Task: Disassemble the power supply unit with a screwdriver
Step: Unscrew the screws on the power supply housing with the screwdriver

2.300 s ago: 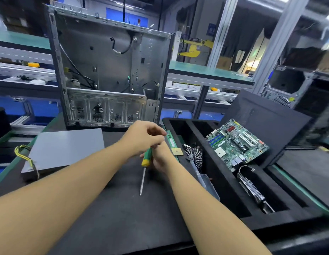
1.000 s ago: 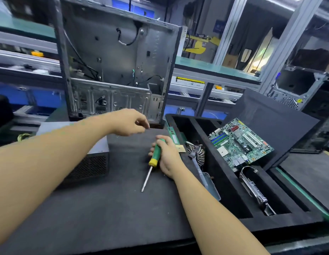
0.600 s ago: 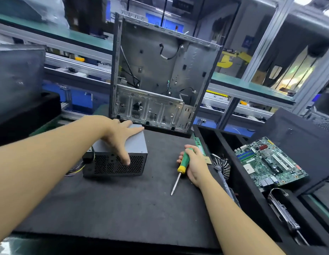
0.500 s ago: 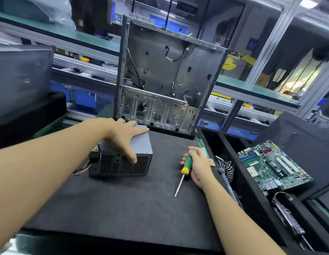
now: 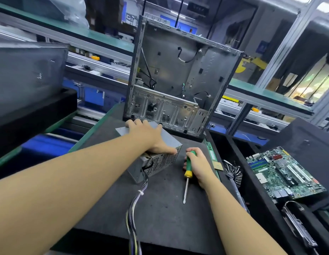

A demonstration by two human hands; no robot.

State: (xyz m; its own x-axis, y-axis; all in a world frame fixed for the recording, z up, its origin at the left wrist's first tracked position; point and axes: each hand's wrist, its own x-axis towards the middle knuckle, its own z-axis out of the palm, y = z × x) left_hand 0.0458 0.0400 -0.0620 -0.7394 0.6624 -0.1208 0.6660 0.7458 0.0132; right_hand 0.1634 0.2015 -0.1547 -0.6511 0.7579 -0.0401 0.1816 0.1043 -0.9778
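The left hand (image 5: 149, 137) spans and grips the top of the grey metal power supply box (image 5: 160, 162). The right hand (image 5: 198, 166) is wrapped around the green-and-yellow-handled screwdriver (image 5: 188, 173), whose tip rests on the dark foam mat (image 5: 169, 221).

The box sits mid-mat with its cover on, so disassembly looks unstarted (no loose screws visible). Its mesh end faces the person, and its long axis seems to run back-left.

Dark work mat (image 5: 160, 214), green-topped aluminium racks (image 5: 266, 92), bright ceiling light (image 5: 323, 5), blue panels (image 5: 92, 96) behind.

Bright overhead light; edges warped, slightly blurred.
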